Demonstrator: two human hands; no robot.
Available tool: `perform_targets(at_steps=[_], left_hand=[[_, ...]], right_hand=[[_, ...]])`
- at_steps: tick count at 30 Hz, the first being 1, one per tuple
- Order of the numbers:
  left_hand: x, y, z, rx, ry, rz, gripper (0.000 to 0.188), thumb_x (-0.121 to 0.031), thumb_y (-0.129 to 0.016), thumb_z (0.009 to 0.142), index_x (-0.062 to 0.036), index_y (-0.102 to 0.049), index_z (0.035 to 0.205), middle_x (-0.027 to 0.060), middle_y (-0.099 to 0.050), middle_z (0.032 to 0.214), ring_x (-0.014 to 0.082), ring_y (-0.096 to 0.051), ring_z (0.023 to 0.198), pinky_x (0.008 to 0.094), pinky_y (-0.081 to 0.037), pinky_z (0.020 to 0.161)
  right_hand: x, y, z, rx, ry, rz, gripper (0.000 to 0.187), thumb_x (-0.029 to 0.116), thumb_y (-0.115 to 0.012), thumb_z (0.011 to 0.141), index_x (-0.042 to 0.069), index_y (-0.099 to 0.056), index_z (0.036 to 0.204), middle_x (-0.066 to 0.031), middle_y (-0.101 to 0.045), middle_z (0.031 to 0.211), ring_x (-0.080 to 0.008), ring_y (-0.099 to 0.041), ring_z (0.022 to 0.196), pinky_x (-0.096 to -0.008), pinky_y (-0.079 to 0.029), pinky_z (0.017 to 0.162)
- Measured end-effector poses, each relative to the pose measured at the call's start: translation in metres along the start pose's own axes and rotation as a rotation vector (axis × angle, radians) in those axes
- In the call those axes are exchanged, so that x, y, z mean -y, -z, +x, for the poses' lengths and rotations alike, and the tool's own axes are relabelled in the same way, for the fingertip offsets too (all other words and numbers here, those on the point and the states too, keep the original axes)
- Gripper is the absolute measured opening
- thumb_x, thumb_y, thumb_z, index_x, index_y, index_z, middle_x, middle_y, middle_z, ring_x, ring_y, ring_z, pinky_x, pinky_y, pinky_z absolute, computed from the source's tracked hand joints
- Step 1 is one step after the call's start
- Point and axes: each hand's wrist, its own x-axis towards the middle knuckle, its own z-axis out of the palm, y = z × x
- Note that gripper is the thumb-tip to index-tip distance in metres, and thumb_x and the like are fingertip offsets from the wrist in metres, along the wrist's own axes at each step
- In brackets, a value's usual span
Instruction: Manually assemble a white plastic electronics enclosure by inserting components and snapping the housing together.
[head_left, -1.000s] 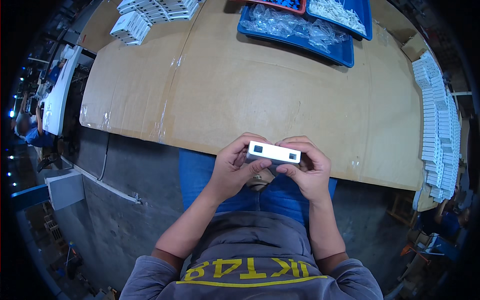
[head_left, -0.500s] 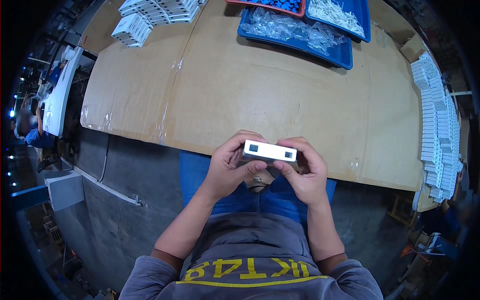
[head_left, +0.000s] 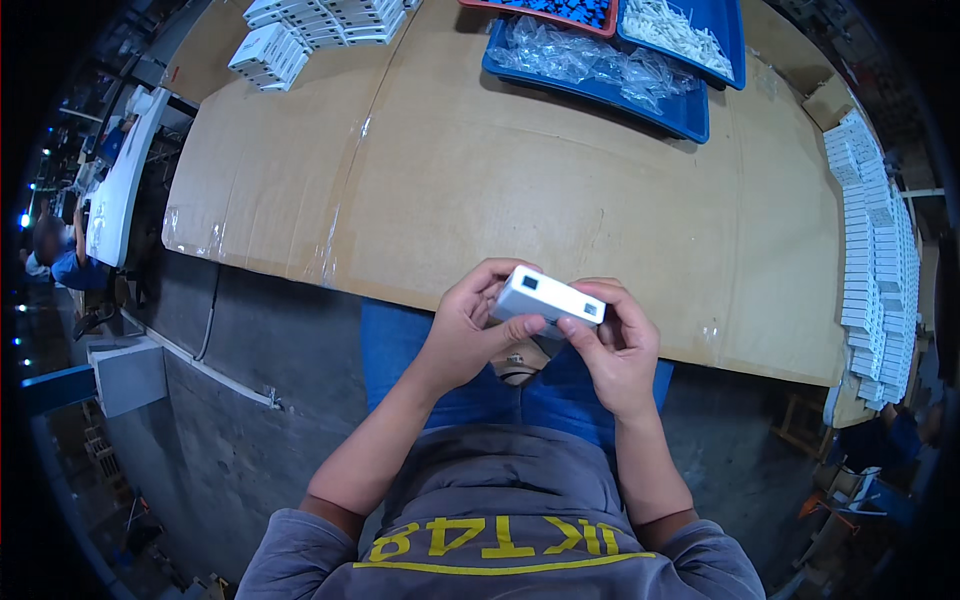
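A small white rectangular box-shaped device point(head_left: 556, 295) is held between my two hands, above my lap at the table's near edge. Two dark square openings show on its narrow upper face, one toward each end. My left hand point(head_left: 478, 325) grips its left end, thumb on the near side and fingers behind. My right hand point(head_left: 617, 345) holds the right end the same way, both thumb tips close together at the near face. The device is tilted, its right end lower and nearer to me. Its underside and far side are hidden.
The brown cardboard-covered table point(head_left: 480, 210) spreads ahead. Beyond it stand a blue tray of clear plastic bags point(head_left: 590, 60), a red tray of blue pieces point(head_left: 570, 12) and a blue tray of white pieces point(head_left: 680, 40). White units point(head_left: 270, 55) are stacked far left, more stacks point(head_left: 870, 250) at right.
The white device has turned clockwise in my hands, its left end going up and its right end down. Both hands keep hold of it and have shifted only slightly.
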Motion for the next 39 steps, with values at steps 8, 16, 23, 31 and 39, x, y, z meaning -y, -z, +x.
perform_targets(at_steps=[8,16,23,31,39], left_hand=[[0.005,0.018,-0.009,0.057,0.018,0.083,0.029,-0.001,-0.077,0.094,0.0029,-0.065,0.120,0.0071,-0.070,0.114,0.0125,-0.067,0.110,0.0287,-0.055,0.095],[0.000,0.008,-0.010,-0.087,0.042,0.132,0.034,-0.003,-0.081,0.090,0.0032,-0.065,0.120,0.0064,-0.070,0.113,0.0108,-0.067,0.103,0.0247,-0.055,0.089],[0.007,0.018,-0.016,0.002,-0.030,0.132,0.032,-0.002,-0.082,0.089,0.0036,-0.067,0.116,0.0057,-0.071,0.108,0.0111,-0.067,0.100,0.0260,-0.053,0.087],[0.000,0.020,-0.005,0.021,0.119,0.368,0.031,-0.004,-0.080,0.091,0.0038,-0.066,0.118,0.0071,-0.071,0.111,0.0124,-0.067,0.104,0.0267,-0.053,0.091],[0.020,0.025,0.001,-0.029,0.071,-0.037,0.044,-0.001,-0.079,0.092,0.0047,-0.059,0.131,0.0107,-0.069,0.121,0.0148,-0.065,0.114,0.0285,-0.055,0.100]], right_hand=[[0.008,-0.001,0.003,0.102,0.060,-0.149,0.038,-0.001,-0.080,0.089,-0.001,-0.067,0.124,-0.0068,-0.070,0.108,-0.0136,-0.066,0.101,-0.0275,-0.052,0.088],[-0.009,-0.004,0.001,0.039,-0.139,0.156,0.033,-0.001,-0.078,0.091,-0.002,-0.063,0.121,-0.0076,-0.068,0.111,-0.0138,-0.065,0.103,-0.0285,-0.053,0.089],[0.001,-0.005,0.007,0.123,0.011,0.054,0.031,-0.003,-0.075,0.092,-0.003,-0.063,0.122,-0.0085,-0.067,0.113,-0.0156,-0.066,0.107,-0.0294,-0.053,0.094],[-0.013,0.000,0.012,0.126,0.023,-0.127,0.025,-0.002,-0.075,0.092,-0.003,-0.067,0.116,-0.0097,-0.070,0.110,-0.0170,-0.069,0.101,-0.0308,-0.055,0.092],[-0.011,0.003,0.013,0.016,-0.053,0.108,0.034,-0.005,-0.078,0.089,-0.004,-0.063,0.120,-0.0078,-0.066,0.115,-0.0130,-0.063,0.106,-0.0278,-0.052,0.092]])
